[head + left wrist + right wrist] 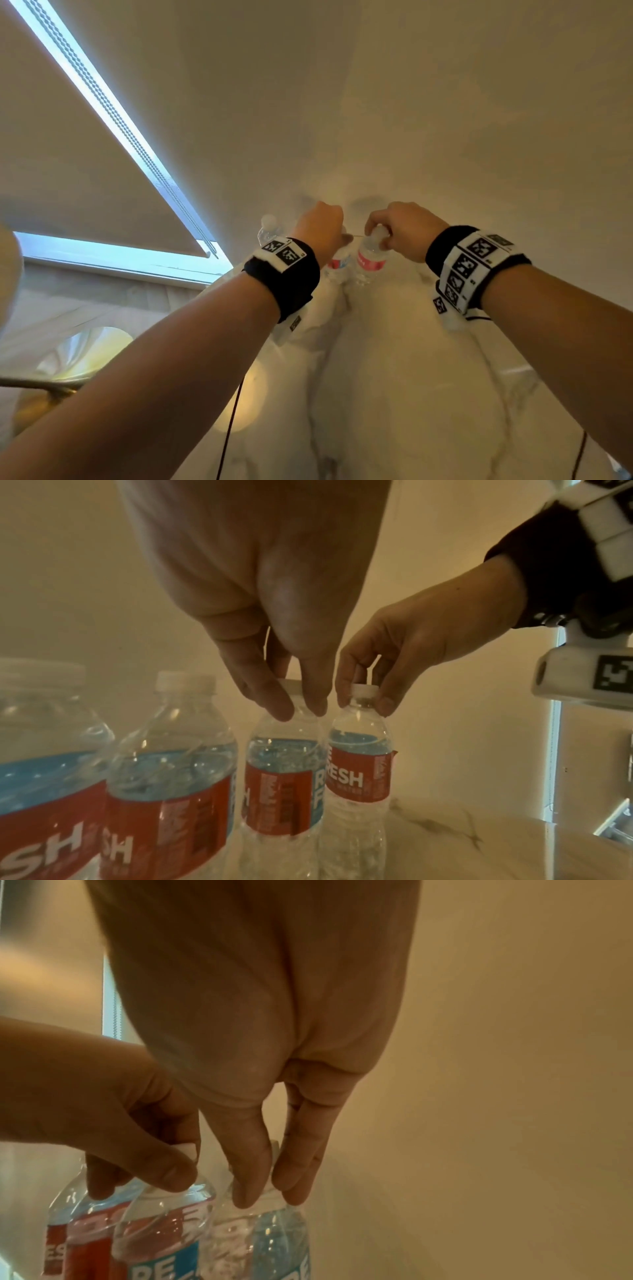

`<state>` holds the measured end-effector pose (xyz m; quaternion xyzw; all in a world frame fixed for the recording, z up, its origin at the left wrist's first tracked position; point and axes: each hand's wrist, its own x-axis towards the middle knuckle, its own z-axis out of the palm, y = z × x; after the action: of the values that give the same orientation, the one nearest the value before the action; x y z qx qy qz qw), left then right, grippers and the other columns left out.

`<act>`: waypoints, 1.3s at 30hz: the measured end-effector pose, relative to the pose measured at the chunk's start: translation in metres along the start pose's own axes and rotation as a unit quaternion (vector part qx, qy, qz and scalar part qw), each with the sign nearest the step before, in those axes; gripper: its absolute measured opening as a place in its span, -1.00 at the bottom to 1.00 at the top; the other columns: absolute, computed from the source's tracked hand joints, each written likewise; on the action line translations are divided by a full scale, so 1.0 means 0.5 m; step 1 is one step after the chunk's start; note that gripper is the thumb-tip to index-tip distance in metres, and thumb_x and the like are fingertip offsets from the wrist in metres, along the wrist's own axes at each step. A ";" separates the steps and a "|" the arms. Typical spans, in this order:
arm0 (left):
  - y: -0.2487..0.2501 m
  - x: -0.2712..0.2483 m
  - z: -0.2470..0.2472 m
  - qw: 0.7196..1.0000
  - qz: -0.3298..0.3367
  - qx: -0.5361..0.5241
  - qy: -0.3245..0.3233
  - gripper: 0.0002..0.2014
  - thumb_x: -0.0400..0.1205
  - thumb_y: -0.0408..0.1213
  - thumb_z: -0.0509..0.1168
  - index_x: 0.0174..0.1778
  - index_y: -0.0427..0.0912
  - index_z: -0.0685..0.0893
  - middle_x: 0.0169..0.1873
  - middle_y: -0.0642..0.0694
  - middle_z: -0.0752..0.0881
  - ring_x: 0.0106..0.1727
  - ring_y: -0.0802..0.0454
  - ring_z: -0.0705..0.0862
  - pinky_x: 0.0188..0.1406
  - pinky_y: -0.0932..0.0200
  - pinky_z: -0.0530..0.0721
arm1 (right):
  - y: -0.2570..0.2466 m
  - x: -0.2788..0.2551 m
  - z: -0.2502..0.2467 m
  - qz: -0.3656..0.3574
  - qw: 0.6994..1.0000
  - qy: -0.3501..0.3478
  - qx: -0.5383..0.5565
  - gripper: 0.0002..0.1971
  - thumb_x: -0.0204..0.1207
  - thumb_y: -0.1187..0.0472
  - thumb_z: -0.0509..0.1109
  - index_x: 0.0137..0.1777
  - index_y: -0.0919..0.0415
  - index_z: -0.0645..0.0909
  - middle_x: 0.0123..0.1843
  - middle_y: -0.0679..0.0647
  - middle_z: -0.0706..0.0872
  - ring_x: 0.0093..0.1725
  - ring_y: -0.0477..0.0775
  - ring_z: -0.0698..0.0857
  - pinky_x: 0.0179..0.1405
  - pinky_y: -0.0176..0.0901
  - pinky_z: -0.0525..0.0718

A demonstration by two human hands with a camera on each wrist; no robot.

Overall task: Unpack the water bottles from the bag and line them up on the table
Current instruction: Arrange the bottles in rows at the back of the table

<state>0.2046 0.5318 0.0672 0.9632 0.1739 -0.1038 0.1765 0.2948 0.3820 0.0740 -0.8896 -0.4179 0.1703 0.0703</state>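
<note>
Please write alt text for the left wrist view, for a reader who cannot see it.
Each hand pinches the cap end of an upright water bottle: the left hand on the third bottle, the right hand on the fourth bottle. Two more bottles stand left, on a marble table.

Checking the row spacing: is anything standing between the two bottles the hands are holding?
Nothing visible. The left hand pinches one bottle's neck, the right hand the next bottle's; they stand side by side.
</note>
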 end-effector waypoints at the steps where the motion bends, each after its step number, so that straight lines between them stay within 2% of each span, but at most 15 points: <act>1: -0.001 0.003 -0.001 1.000 -0.002 0.001 0.002 -0.61 0.80 -0.10 0.43 0.26 -0.44 0.71 0.23 -0.41 0.79 0.23 -0.37 0.80 0.02 -0.03 0.64 | 0.000 0.004 0.001 -0.013 1.000 -0.002 0.002 -0.69 0.50 0.35 0.43 0.20 0.05 0.72 -0.05 0.07 0.58 0.04 0.22 0.67 -0.06 -0.06 0.55; 5: -0.001 0.003 -0.002 1.000 -0.007 0.010 0.012 -0.59 0.80 -0.08 0.43 0.27 -0.43 0.71 0.22 -0.39 0.81 0.22 -0.33 0.81 -0.03 0.05 0.57 | -0.001 0.012 0.008 -0.053 0.998 -0.017 -0.004 -0.64 0.52 0.40 0.37 0.21 -0.02 0.71 0.01 0.08 0.54 -0.09 0.12 0.58 -0.10 -0.08 0.51; 8: 0.002 -0.001 -0.001 0.999 -0.004 0.044 0.018 -0.56 0.79 -0.04 0.43 0.27 -0.43 0.72 0.21 -0.39 0.82 0.22 -0.32 0.83 0.05 -0.01 0.71 | -0.006 0.013 0.011 -0.072 0.997 -0.010 -0.004 -0.63 0.52 0.40 0.37 0.22 0.00 0.71 0.09 0.14 0.57 -0.03 0.19 0.64 -0.08 -0.06 0.55; 11: 0.007 -0.006 -0.006 0.997 0.000 0.069 0.020 -0.50 0.79 0.02 0.41 0.25 -0.45 0.71 0.19 -0.39 0.82 0.20 -0.31 0.84 -0.02 0.04 0.65 | -0.009 0.006 0.017 -0.061 0.998 -0.006 0.000 -0.62 0.53 0.41 0.36 0.25 0.01 0.68 0.16 0.17 0.55 0.02 0.23 0.66 -0.10 -0.06 0.55; 14: 0.006 -0.017 -0.016 0.996 0.003 0.093 0.018 -0.46 0.81 0.09 0.36 0.14 -0.46 0.74 -0.08 -0.32 0.81 0.11 -0.28 0.85 -0.04 0.03 0.66 | -0.012 -0.018 0.021 -0.035 0.999 -0.010 0.023 -0.53 0.50 0.34 0.46 0.35 -0.07 0.55 0.26 0.13 0.48 0.07 0.22 0.67 -0.01 -0.01 0.66; 16: 0.001 -0.040 -0.024 0.994 0.000 0.109 0.030 -0.44 0.82 0.13 0.31 -0.07 -0.41 0.71 -0.28 -0.20 0.67 -0.06 -0.24 0.80 -0.11 0.04 0.60 | -0.021 -0.051 0.015 -0.019 0.998 0.011 0.052 -0.42 0.47 0.23 0.53 0.45 -0.10 0.44 0.33 0.11 0.44 0.11 0.18 0.66 0.10 0.01 0.69; 17: -0.003 -0.061 -0.027 0.993 0.000 0.116 0.039 -0.43 0.83 0.15 0.27 -0.11 -0.38 0.70 -0.26 -0.18 0.66 -0.12 -0.20 0.73 -0.13 0.05 0.56 | -0.030 -0.074 0.012 -0.014 0.997 0.026 0.067 -0.40 0.47 0.16 0.54 0.48 -0.09 0.41 0.35 0.11 0.44 0.14 0.16 0.66 0.13 0.01 0.68; 19: -0.007 -0.124 -0.026 0.991 0.016 0.111 0.071 -0.47 0.85 0.16 0.22 0.10 -0.31 0.75 -0.05 -0.19 0.77 -0.08 -0.14 0.73 -0.10 0.05 0.54 | -0.053 -0.136 0.007 -0.014 0.994 0.047 0.094 -0.44 0.48 0.03 0.52 0.46 -0.05 0.44 0.37 0.07 0.46 0.19 0.11 0.64 0.18 -0.05 0.64; 22: -0.009 -0.258 0.004 0.993 0.072 0.026 0.086 -0.59 0.85 0.10 0.24 0.31 -0.15 0.78 0.17 -0.13 0.83 0.14 -0.16 0.82 0.06 -0.03 0.77 | -0.101 -0.262 0.024 -0.045 0.993 0.007 0.111 -0.55 0.50 -0.04 0.48 0.38 -0.05 0.54 0.29 -0.02 0.52 0.22 0.02 0.60 0.24 -0.08 0.61; 25: -0.007 -0.412 0.043 0.993 0.110 -0.008 0.048 -0.58 0.81 0.13 0.17 0.28 -0.06 0.80 0.11 -0.04 0.83 0.05 -0.06 0.81 0.07 -0.05 0.86 | -0.149 -0.413 0.063 -0.091 0.985 -0.076 0.122 -0.59 0.51 -0.11 0.45 0.34 -0.09 0.57 0.21 -0.11 0.57 0.16 -0.13 0.59 0.21 -0.13 0.63; 28: -0.004 -0.553 0.075 0.991 0.133 -0.014 -0.031 -0.48 0.73 0.25 0.05 0.31 0.08 0.79 0.10 0.09 0.81 0.03 0.06 0.80 0.06 0.00 0.87 | -0.187 -0.547 0.103 -0.125 0.968 -0.174 0.126 -0.59 0.50 -0.27 0.37 0.31 -0.20 0.56 0.18 -0.21 0.58 0.11 -0.24 0.57 0.14 -0.27 0.62; 31: -0.011 -0.645 0.116 0.981 0.169 -0.016 -0.095 -0.43 0.71 0.41 0.03 0.34 0.19 0.75 0.12 0.16 0.81 0.10 0.12 0.81 0.09 0.03 0.87 | -0.205 -0.629 0.150 -0.136 0.952 -0.249 0.119 -0.49 0.43 -0.36 0.37 0.35 -0.26 0.49 0.19 -0.19 0.53 0.05 -0.19 0.58 0.10 -0.25 0.61; 33: -0.015 -0.675 0.136 0.969 0.189 0.001 -0.161 -0.42 0.66 0.46 0.14 0.45 0.24 0.67 0.27 0.16 0.75 0.25 0.12 0.76 0.22 0.05 0.84 | -0.209 -0.655 0.181 -0.141 0.949 -0.266 0.091 -0.50 0.43 -0.30 0.41 0.35 -0.24 0.46 0.21 -0.11 0.48 -0.05 -0.10 0.57 0.01 -0.22 0.56; 36: -0.018 -0.688 0.164 0.952 0.206 0.004 -0.227 -0.52 0.71 0.20 0.41 0.53 0.18 0.61 0.44 0.05 0.60 0.30 0.00 0.72 0.31 -0.04 0.82 | -0.216 -0.670 0.214 -0.145 0.958 -0.241 0.065 -0.65 0.53 -0.13 0.36 0.29 -0.19 0.44 0.18 -0.06 0.45 -0.13 -0.01 0.57 -0.06 -0.19 0.53; 39: -0.025 -0.660 0.171 0.958 0.191 -0.005 -0.212 -0.60 0.77 -0.06 0.44 0.53 0.01 0.63 0.44 -0.05 0.56 0.18 -0.10 0.77 0.23 0.07 0.78 | -0.212 -0.636 0.206 -0.119 0.973 -0.187 0.070 -0.71 0.55 -0.10 0.33 0.25 -0.13 0.50 0.12 -0.07 0.49 -0.16 -0.04 0.60 -0.06 -0.18 0.59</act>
<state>-0.1148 0.4119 0.0713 0.9334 -0.0542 -0.2693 0.2308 -0.0072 0.2041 0.0838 -0.7789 -0.5132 0.3529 0.0731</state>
